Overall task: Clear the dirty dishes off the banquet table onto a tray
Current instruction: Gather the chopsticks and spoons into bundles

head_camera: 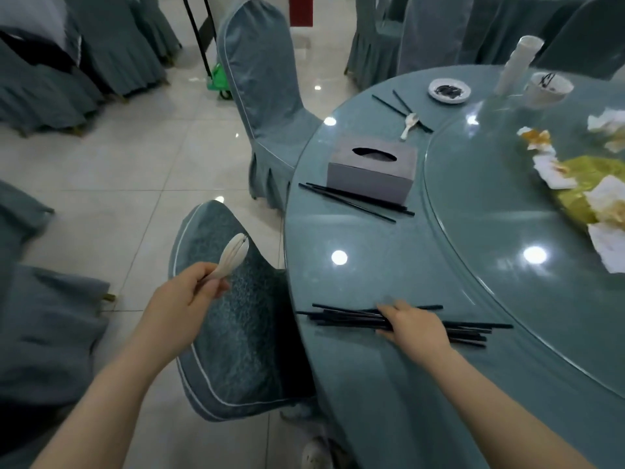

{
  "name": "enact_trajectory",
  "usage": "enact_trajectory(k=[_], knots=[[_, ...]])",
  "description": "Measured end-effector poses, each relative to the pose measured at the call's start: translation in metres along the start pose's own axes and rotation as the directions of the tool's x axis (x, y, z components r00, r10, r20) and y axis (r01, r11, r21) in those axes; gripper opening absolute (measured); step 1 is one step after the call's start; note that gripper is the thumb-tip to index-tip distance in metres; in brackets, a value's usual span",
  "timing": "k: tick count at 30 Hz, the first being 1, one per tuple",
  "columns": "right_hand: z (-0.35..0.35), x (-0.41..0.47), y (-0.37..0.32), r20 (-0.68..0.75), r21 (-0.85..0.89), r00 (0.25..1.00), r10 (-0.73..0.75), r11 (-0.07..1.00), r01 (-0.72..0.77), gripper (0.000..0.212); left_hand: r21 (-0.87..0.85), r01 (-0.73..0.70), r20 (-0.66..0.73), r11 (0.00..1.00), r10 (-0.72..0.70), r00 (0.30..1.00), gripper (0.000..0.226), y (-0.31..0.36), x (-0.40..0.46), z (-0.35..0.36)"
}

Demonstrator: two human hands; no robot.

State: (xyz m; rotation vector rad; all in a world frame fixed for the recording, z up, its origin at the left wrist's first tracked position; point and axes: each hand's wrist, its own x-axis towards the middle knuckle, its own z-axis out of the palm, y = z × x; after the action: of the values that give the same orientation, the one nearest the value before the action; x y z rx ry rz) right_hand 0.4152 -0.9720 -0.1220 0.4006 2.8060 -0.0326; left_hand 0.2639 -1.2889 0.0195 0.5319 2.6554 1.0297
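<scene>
My left hand (182,296) holds several white spoons (231,257) stacked together, raised over a covered chair beside the table. On the round teal banquet table (372,384), my right hand (414,324) grips a bundle of black chopsticks (345,319) lying near the table's edge. Another pair of black chopsticks (355,199) lies in front of a grey tissue box. Farther back a white spoon (409,125) lies across more chopsticks (389,104). A small white saucer (449,90) with dark residue and a white paper cup (548,89) stand at the far side. No tray is in view.
A grey tissue box (372,170) sits near the table's left rim. The glass turntable (490,198) carries crumpled napkins (554,170) and a yellow sheet. Covered chairs (236,316) stand close to the table's left side. A tall white stack of cups (517,62) leans at the back.
</scene>
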Motion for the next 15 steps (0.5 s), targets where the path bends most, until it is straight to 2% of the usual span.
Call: enact_trajectory(k=[3,8,11,15], knots=[[-0.003,0.014,0.003,0.018,-0.003,1.0,-0.005,1.0,0.005,0.033,-0.003,0.009,-0.008,1.0,-0.009,1.0,0.017,0.0,0.008,0.001],[-0.002,0.024,0.003,0.09,0.094,0.996,0.012,0.995,-0.02,0.031,-0.06,0.007,0.024,0.998,-0.006,1.0,0.028,0.007,0.019,0.003],[0.0,0.023,-0.003,0.106,0.13,0.993,0.046,0.99,-0.06,0.026,-0.05,-0.017,0.081,0.999,0.021,0.996,0.024,0.011,0.026,0.006],[0.002,0.01,-0.016,0.116,0.077,0.985,0.124,0.988,-0.133,0.014,-0.036,-0.089,0.129,0.995,0.093,0.987,0.021,0.013,0.037,0.0]])
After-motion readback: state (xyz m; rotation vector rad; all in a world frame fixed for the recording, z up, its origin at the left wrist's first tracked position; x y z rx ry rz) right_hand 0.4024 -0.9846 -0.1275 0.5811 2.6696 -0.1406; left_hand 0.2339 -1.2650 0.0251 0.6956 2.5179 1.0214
